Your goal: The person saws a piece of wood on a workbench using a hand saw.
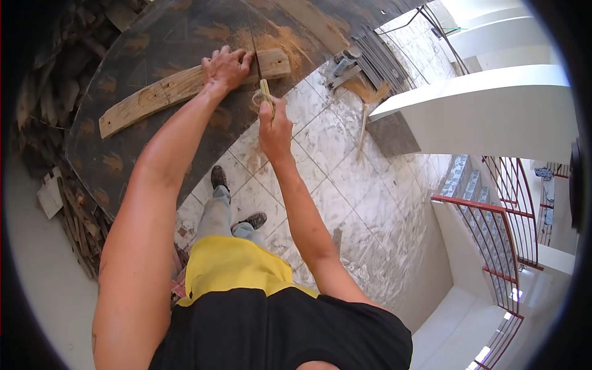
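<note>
A handsaw (265, 91) with a pale yellow handle is in my right hand (275, 128), the fingers closed round the grip. Its thin dark blade points away from me and crosses a wooden plank (151, 100) near the right end. My left hand (227, 68) bears down on that plank just left of the blade, fingers bent over it. Underneath lies a dark sheet-topped table (139, 139) printed with orange marks. Orange sawdust (280, 42) is scattered around the far part of the blade.
Another board (311, 23) lies farther back on the table. Scrap wood (68, 92) is piled at the left. Beyond the table's right edge, a power tool (347, 58) and stacked dark strips (379, 61) sit by the dusty tiled floor (345, 166). A red railing (475, 206) borders stairs.
</note>
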A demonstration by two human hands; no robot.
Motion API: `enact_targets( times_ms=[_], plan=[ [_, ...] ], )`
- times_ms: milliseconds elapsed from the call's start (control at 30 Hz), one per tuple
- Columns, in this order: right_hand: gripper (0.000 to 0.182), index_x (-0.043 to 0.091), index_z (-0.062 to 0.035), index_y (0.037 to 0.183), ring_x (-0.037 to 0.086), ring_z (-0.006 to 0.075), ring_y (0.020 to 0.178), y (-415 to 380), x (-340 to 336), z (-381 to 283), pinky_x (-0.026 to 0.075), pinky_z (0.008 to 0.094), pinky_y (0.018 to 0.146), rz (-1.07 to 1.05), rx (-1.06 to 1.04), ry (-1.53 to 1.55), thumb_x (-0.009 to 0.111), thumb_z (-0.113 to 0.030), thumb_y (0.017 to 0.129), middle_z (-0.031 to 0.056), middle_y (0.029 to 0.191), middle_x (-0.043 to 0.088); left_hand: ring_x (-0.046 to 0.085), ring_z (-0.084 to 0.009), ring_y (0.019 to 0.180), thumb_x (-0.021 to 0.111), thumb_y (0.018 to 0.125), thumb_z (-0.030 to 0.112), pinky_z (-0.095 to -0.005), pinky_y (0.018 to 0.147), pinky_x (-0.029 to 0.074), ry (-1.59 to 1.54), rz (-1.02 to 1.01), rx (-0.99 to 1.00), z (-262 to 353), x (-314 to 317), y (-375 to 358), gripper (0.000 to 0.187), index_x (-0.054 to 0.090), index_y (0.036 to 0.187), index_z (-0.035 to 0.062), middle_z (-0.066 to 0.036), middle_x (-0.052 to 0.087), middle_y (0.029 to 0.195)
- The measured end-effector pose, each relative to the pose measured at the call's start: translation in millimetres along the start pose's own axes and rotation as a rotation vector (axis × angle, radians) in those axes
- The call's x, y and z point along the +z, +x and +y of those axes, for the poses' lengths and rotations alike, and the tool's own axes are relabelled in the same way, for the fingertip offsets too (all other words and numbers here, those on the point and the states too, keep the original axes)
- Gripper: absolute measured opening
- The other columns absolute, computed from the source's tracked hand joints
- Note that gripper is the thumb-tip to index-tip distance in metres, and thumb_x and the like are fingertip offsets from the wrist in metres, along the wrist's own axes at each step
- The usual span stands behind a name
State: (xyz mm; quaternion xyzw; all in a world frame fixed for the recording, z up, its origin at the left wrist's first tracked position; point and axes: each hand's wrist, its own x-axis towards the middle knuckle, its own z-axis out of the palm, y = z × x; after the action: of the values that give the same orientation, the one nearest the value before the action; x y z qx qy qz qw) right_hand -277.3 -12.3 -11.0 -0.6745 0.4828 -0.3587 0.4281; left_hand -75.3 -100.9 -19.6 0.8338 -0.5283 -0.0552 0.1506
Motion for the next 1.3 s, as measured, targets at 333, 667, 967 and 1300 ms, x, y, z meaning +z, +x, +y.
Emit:
enact_targets(
  times_ms=[333, 667, 967, 1300],
  plan=[
    [0.037, 0.057, -0.0060, 0.129, 0.070, 0.0430, 0.084, 11, 4, 6, 0.053, 0.0485, 0.074, 0.038, -0.020, -0.042, 0.053, -0.032, 0.103, 0.0233, 0.088, 0.069, 0.057, -0.0294, 0.119, 0.048, 0.099, 0.050, -0.0520, 0.098, 0.039, -0.034, -0.004, 0.053, -6, 2, 2, 0.042, 0.070, 0.124, 0.0240, -0.010, 0.063, 0.120],
    [0.037, 0.056, -0.0067, 0.130, 0.067, 0.0378, 0.077, 44, 18, 9, 0.052, 0.0446, 0.072, 0.068, -0.115, 0.058, 0.053, -0.033, 0.105, 0.0212, 0.084, 0.066, 0.049, -0.0322, 0.128, 0.077, 0.068, 0.046, -0.0508, 0.101, 0.036, 0.077, -0.146, 0.316, -22, -14, -1, 0.093, 0.041, 0.149, 0.0155, -0.013, 0.053, 0.135],
    [0.037, 0.058, -0.0075, 0.128, 0.067, 0.0370, 0.079, -48, -21, -5, 0.051, 0.0425, 0.073, 0.040, 0.032, 0.000, 0.047, -0.034, 0.105, 0.0213, 0.088, 0.067, 0.054, -0.0303, 0.120, 0.078, 0.064, 0.039, -0.0481, 0.096, 0.041, 0.047, -0.064, 0.235, -13, -12, -7, 0.074, 0.058, 0.131, 0.0156, -0.009, 0.057, 0.125],
    [0.040, 0.058, -0.0041, 0.130, 0.070, 0.0408, 0.096, -62, -25, 21, 0.053, 0.0425, 0.084, 0.043, -0.045, -0.025, 0.048, -0.034, 0.105, 0.0247, 0.100, 0.070, 0.054, -0.0311, 0.120, 0.079, 0.066, 0.043, -0.0486, 0.096, 0.042, 0.079, -0.081, 0.230, -7, -15, -7, 0.071, 0.058, 0.128, 0.0139, -0.009, 0.057, 0.124]
  ],
)
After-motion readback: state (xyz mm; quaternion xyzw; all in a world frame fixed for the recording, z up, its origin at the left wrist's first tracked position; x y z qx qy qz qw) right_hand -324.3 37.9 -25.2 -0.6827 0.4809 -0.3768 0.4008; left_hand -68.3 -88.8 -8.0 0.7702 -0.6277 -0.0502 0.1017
